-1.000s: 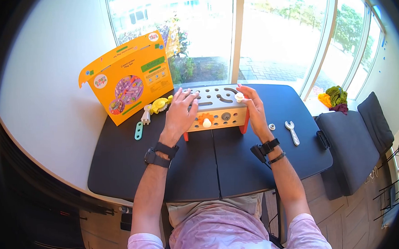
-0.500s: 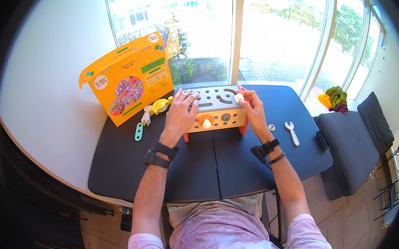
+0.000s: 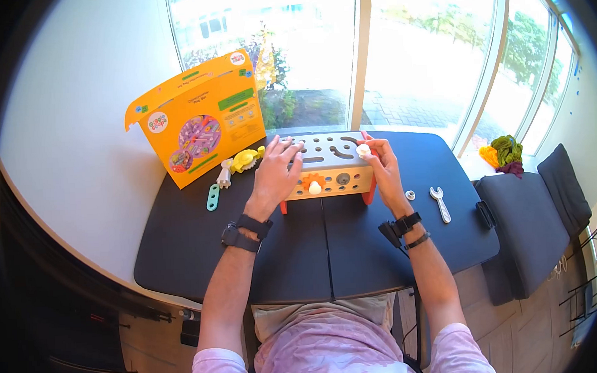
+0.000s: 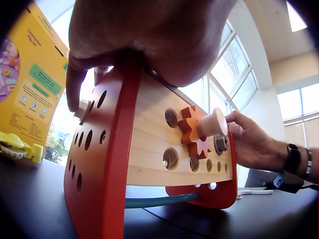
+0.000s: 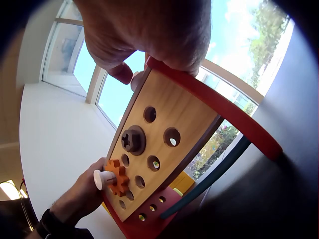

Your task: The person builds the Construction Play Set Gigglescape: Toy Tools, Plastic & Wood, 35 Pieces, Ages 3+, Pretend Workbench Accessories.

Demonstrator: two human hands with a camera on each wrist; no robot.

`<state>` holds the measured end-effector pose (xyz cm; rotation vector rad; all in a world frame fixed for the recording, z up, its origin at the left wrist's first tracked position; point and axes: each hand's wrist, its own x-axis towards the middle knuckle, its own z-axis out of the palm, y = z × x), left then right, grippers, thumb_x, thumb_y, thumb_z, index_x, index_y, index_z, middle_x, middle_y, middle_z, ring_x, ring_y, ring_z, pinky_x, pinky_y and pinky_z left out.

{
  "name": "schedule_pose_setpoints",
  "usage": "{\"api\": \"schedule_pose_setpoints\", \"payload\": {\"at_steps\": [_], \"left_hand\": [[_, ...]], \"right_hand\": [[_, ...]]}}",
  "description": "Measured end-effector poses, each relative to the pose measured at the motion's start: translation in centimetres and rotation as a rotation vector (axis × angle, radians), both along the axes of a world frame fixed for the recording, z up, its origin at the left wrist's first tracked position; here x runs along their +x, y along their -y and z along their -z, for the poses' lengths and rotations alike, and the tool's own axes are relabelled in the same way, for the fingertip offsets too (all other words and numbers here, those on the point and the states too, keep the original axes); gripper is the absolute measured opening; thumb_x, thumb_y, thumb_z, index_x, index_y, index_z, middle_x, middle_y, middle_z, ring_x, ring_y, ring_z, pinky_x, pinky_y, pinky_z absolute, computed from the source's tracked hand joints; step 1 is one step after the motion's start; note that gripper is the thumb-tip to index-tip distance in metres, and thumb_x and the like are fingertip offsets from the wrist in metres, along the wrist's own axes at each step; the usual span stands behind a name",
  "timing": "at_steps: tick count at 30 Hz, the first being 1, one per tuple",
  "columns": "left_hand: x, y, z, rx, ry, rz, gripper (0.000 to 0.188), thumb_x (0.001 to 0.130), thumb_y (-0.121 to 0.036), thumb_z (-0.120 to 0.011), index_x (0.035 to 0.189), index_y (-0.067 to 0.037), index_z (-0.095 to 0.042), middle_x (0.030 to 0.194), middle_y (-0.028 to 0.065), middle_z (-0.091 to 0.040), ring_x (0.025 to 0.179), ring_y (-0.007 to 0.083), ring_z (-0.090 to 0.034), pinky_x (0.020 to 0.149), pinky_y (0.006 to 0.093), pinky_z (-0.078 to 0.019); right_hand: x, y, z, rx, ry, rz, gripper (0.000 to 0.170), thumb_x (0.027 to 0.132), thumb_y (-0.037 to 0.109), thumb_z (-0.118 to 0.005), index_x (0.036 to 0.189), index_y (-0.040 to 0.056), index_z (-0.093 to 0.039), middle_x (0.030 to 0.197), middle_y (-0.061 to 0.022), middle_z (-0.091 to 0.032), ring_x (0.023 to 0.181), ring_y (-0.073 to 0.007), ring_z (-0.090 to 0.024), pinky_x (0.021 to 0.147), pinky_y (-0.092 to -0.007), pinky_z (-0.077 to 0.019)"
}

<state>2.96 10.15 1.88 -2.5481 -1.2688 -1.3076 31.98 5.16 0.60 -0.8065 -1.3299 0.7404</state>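
Note:
A wooden toy workbench [image 3: 331,163] with a grey holed top and red ends stands on the dark table. Between thumb and fingers, my right hand [image 3: 385,166] pinches a white toy bolt [image 3: 363,150] at the top's right end. My left hand [image 3: 277,177] rests over the left end, fingers extended along the top; from the left wrist view, one finger hangs outside the red end panel [image 4: 99,149]. On the wooden front sit an orange gear [image 4: 188,132] with a white peg [image 4: 214,122] through it and a dark grey bolt [image 5: 133,139].
At the left, a yellow box [image 3: 243,132] stands behind a yellow toy piece [image 3: 245,160] and a teal holed strip [image 3: 212,197]. Right of the bench lie a small white nut [image 3: 410,195] and a grey toy wrench [image 3: 439,204]. A dark seat [image 3: 519,210] adjoins the table's right side.
My right fingers, straighter a second ago, have closed in on the white bolt. The left hand keeps its place on the bench. The head view has shifted slightly.

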Motion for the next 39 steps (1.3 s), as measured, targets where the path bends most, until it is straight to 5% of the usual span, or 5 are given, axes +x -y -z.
{"api": "schedule_pose_setpoints", "payload": {"at_steps": [13, 19, 29, 35, 39], "left_hand": [[-1.5, -1.3, -0.3, -0.075, 0.142, 0.173, 0.053, 0.114, -0.035, -0.056, 0.157, -0.003, -0.057, 0.161, 0.0250, -0.057, 0.157, 0.0425, -0.045, 0.130, 0.0469, -0.0339], [-8.1, -4.8, 0.2, -0.184, 0.173, -0.260, 0.059, 0.110, -0.034, -0.063, 0.156, 0.000, -0.053, 0.159, 0.0252, -0.057, 0.151, 0.0397, -0.050, 0.124, 0.0475, -0.0413], [-14.9, -8.5, 6.7, -0.504, -0.401, -0.796, 0.052, 0.098, -0.040, -0.075, 0.136, -0.004, -0.073, 0.141, 0.0211, -0.071, 0.137, 0.0409, -0.061, 0.113, 0.0518, -0.0511], [-16.5, -12.4, 7.3, -0.542, -0.336, -0.724, 0.038, 0.096, -0.040, -0.074, 0.108, -0.005, -0.083, 0.103, 0.0178, -0.081, 0.108, 0.0363, -0.076, 0.097, 0.0461, -0.0569], [-15.1, -11.4, 3.0, -0.702, 0.106, -0.272, 0.032, 0.103, -0.030, -0.071, 0.111, 0.000, -0.080, 0.103, 0.0144, -0.082, 0.110, 0.0278, -0.076, 0.103, 0.0398, -0.0541]], "right_hand": [[0.5, 0.4, -0.5, 0.024, 0.034, -0.011, 0.035, 0.107, 0.007, -0.063, 0.141, 0.0033, -0.059, 0.159, -0.0175, -0.058, 0.151, -0.0231, -0.052, 0.126, -0.0366, -0.0402], [1.8, 1.6, -0.2, 0.006, 0.160, 0.050, 0.065, 0.103, 0.007, -0.068, 0.164, 0.0039, -0.047, 0.172, -0.0158, -0.044, 0.162, -0.0275, -0.038, 0.134, -0.0432, -0.0329], [2.5, 2.0, 0.7, -0.102, 0.188, -0.012, 0.063, 0.102, 0.008, -0.070, 0.163, 0.0075, -0.051, 0.154, -0.0121, -0.062, 0.149, -0.0232, -0.055, 0.124, -0.0457, -0.0467], [2.6, 2.2, 0.5, -0.105, 0.233, 0.008, 0.062, 0.103, 0.010, -0.070, 0.163, 0.0086, -0.051, 0.149, -0.0119, -0.065, 0.145, -0.0229, -0.058, 0.121, -0.0453, -0.0501], [2.4, 2.1, 0.5, -0.087, 0.227, 0.019, 0.062, 0.103, 0.008, -0.070, 0.163, 0.0082, -0.051, 0.149, -0.0124, -0.065, 0.144, -0.0236, -0.059, 0.120, -0.0449, -0.0513]]}}
